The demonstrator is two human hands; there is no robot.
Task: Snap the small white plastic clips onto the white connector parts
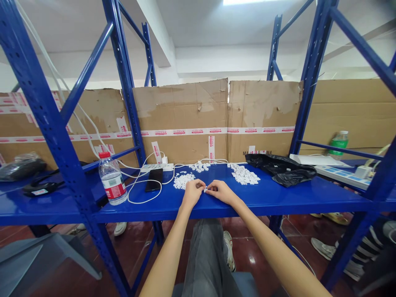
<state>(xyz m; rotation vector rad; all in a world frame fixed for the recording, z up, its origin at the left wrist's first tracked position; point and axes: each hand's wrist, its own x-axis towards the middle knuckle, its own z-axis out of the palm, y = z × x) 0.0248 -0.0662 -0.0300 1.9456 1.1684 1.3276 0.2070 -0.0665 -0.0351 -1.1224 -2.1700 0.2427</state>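
Note:
My left hand (194, 191) and my right hand (220, 191) meet over the blue shelf top, fingertips pinched around a small white plastic piece (205, 189). It is too small to tell its exact kind, or whether it is one part or two. Left of my hands lies a pile of tiny white pieces (183, 180). Behind them is a smaller white heap (199, 166), and to the right spreads a pile of larger white pieces (246, 174).
A black phone (154, 180) lies at the left beside a looped white cable and a power strip (157, 167). A water bottle (113, 179) stands near the blue upright. On the right is a crumpled black plastic bag (283, 168). Cardboard sheets (182, 111) wall off the back.

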